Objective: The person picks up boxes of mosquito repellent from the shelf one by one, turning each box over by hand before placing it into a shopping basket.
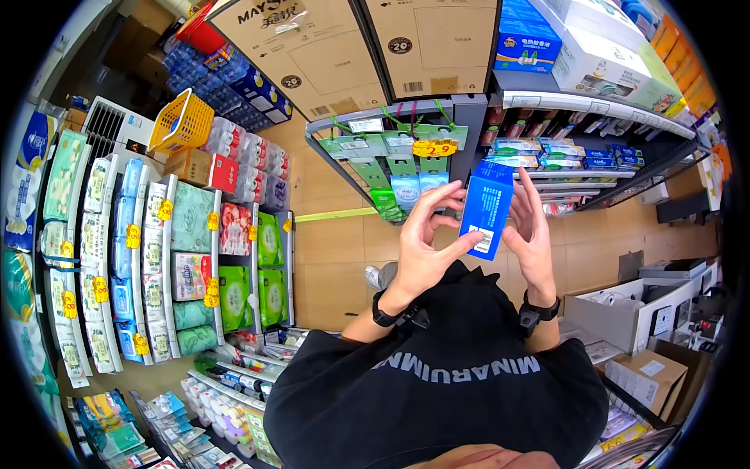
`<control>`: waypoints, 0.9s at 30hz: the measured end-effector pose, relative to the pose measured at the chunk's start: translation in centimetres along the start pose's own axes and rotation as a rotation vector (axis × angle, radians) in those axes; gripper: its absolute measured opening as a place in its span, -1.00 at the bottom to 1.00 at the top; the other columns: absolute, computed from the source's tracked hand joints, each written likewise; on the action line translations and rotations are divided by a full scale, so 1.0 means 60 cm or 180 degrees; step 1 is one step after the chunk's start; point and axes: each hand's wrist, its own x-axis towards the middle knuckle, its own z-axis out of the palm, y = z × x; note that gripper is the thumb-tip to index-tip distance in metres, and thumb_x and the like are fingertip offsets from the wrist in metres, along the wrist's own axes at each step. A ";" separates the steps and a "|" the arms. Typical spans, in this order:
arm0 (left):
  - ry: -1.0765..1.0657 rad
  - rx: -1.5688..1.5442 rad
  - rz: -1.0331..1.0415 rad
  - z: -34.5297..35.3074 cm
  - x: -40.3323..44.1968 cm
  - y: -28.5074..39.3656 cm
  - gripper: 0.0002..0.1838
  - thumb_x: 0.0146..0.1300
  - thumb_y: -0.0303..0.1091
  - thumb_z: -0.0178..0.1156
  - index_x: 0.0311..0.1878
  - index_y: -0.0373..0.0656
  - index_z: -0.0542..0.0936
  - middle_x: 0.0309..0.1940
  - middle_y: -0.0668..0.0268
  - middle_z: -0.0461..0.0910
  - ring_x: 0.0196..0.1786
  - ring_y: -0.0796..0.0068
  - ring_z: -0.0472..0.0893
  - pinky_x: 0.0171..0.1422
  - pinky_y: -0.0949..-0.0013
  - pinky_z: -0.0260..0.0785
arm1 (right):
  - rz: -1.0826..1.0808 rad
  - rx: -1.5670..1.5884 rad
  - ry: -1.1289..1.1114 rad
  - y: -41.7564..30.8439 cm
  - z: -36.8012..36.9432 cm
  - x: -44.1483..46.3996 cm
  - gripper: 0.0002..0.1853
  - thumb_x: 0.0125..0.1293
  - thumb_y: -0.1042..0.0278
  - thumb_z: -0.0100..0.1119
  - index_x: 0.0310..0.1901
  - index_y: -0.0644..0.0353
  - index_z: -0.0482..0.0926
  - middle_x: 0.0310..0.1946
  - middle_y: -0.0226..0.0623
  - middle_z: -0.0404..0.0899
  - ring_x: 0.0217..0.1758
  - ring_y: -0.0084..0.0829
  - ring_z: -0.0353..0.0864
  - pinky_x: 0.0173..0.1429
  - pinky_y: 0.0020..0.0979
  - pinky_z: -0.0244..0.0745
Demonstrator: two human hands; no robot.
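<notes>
While the person stands among shop shelves, a shiny blue box that looks like thin card point(487, 205) is held up in front of their body, between the two hands. The left hand point(423, 246) is clamped on it, with the thumb on the face near the white barcode patch point(480, 238) and the other fingers curled by the left side. The right hand point(534, 241) has its thumb and fingers spread apart, just beside the right edge, and I cannot tell if they touch the box. The step in hand looks like holding the box up to look at the small white print on it. The next move seems to call for a soft, steady pinch, since thin card could dent, with the right hand there to help if the box needs turning. The box is long, with straight edges and sharp corners, and it leans a bit. Nearer the camera is the person's soft black cloth top point(437, 406). Past the hands is a bright yellow price tag with a jagged edge point(434, 148). Off to the left are puffy green plastic packs point(235, 298) and a stiff yellow plastic basket full of holes point(181, 125).
</notes>
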 end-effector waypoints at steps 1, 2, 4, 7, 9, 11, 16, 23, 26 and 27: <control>0.0013 0.0111 0.0039 0.004 -0.001 0.002 -0.14 0.02 -0.65 0.53 0.43 -0.29 0.38 0.22 0.21 0.50 0.18 0.47 0.53 0.12 0.43 0.49 | 0.0052 0.0069 -0.0114 0.002 -0.001 -0.002 0.13 0.24 0.03 0.48 0.62 0.26 -0.08 0.54 0.13 0.12 0.58 -0.10 0.23 0.61 -0.11 0.09; -0.0017 0.0136 -0.0018 0.009 -0.001 0.008 -0.15 0.02 -0.64 0.53 0.43 -0.28 0.39 0.22 0.23 0.48 0.15 0.50 0.52 0.10 0.46 0.46 | 0.0067 -0.0016 -0.0160 -0.001 -0.002 -0.004 0.14 0.24 -0.06 0.45 0.62 0.26 -0.09 0.55 0.13 0.11 0.58 -0.10 0.23 0.61 -0.11 0.08; -0.0117 0.0216 0.0014 0.012 -0.002 0.006 -0.14 0.02 -0.64 0.52 0.44 -0.27 0.38 0.24 0.23 0.46 0.15 0.50 0.51 0.10 0.47 0.46 | 0.0085 -0.0011 -0.0203 -0.003 -0.002 -0.007 0.14 0.24 -0.07 0.45 0.62 0.25 -0.09 0.54 0.13 0.12 0.58 -0.10 0.23 0.61 -0.11 0.09; -0.0297 0.0308 0.0041 0.015 -0.006 0.003 -0.11 0.01 -0.56 0.56 0.45 -0.24 0.38 0.29 0.22 0.41 0.17 0.48 0.50 0.12 0.44 0.45 | 0.0153 0.0012 -0.0243 -0.007 -0.007 -0.012 0.10 0.25 -0.08 0.40 0.61 0.26 -0.05 0.52 0.10 0.17 0.57 -0.13 0.24 0.61 -0.14 0.09; -0.0400 0.0331 0.0028 0.008 -0.004 -0.001 -0.09 0.01 -0.47 0.60 0.46 -0.23 0.38 0.32 0.20 0.37 0.19 0.46 0.49 0.15 0.41 0.45 | 0.0515 0.0410 -0.0404 -0.006 -0.016 -0.012 0.07 0.27 -0.10 0.35 0.60 0.29 -0.02 0.51 0.09 0.18 0.57 -0.16 0.24 0.60 -0.18 0.11; -0.0809 0.0603 0.0528 -0.007 0.002 -0.007 0.05 -0.09 -0.17 0.69 0.48 -0.22 0.35 0.37 0.17 0.31 0.24 0.38 0.45 0.22 0.31 0.43 | 0.0599 0.0550 -0.0395 -0.011 -0.022 -0.012 0.05 0.26 -0.14 0.34 0.57 0.33 0.05 0.49 0.07 0.23 0.56 -0.19 0.25 0.59 -0.21 0.12; -0.1026 0.1438 0.1025 -0.016 0.007 0.016 0.34 -0.31 0.09 0.74 0.55 -0.16 0.21 0.51 0.05 0.17 0.54 0.00 0.20 0.59 -0.04 0.07 | 0.0810 0.0203 -0.0941 -0.026 -0.038 -0.005 0.07 0.17 -0.12 0.45 0.54 0.34 0.15 0.48 0.01 0.30 0.54 -0.21 0.31 0.59 -0.21 0.12; -0.1472 0.1357 0.1035 -0.033 0.008 -0.002 0.31 -0.31 0.02 0.74 0.54 -0.18 0.23 0.43 0.09 0.35 0.45 0.05 0.36 0.50 0.04 0.13 | 0.1129 0.0300 -0.1358 -0.029 -0.035 0.000 -0.06 0.21 -0.04 0.42 0.48 0.37 0.26 0.39 -0.03 0.41 0.46 -0.25 0.41 0.54 -0.25 0.22; -0.1626 0.1332 0.0891 -0.040 0.021 0.009 0.18 -0.28 -0.08 0.72 0.48 -0.20 0.34 0.37 0.13 0.45 0.38 0.10 0.42 0.44 0.09 0.23 | 0.1160 0.0333 -0.1490 -0.034 -0.042 0.000 -0.13 0.26 0.00 0.37 0.45 0.40 0.29 0.33 -0.04 0.47 0.42 -0.27 0.45 0.51 -0.26 0.27; -0.1792 0.1392 0.0895 -0.041 0.024 0.013 0.14 -0.27 -0.12 0.71 0.46 -0.21 0.39 0.34 0.14 0.49 0.36 0.12 0.44 0.42 0.11 0.27 | 0.1250 0.0312 -0.1608 -0.036 -0.044 0.001 -0.14 0.27 0.01 0.36 0.44 0.41 0.29 0.31 -0.04 0.48 0.42 -0.26 0.45 0.51 -0.26 0.28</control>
